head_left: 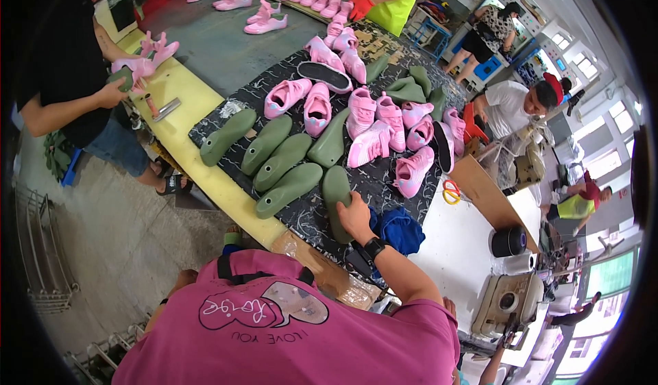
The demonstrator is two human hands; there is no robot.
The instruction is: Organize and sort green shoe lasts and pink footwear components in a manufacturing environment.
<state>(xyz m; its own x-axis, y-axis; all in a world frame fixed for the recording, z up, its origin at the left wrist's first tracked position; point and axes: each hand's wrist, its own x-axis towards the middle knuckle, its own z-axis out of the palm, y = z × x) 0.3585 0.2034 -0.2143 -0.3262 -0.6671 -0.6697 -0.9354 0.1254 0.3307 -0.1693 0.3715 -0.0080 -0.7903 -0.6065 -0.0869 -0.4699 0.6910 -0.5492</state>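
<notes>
My right hand (354, 218), with a dark watch at the wrist, grips the side of a green shoe last (335, 192) at the near edge of the black-covered table. Several more green lasts (288, 191) lie side by side to its left. Beyond them, pink shoes (370, 144) are heaped loosely, some on their sides with dark soles showing. Low on the left, my left hand (184, 278) shows only in part beside my pink shirt; its fingers are hidden. A crumpled blue cloth (401, 233) lies just right of my right hand.
Scissors with orange and yellow handles (451, 192) lie on the white tabletop at right. A yellow ledge (205, 179) runs along the left. A co-worker (75, 77) there holds a last and a pink shoe. Another person's red-gloved hand (361, 8) touches shoes at the far end.
</notes>
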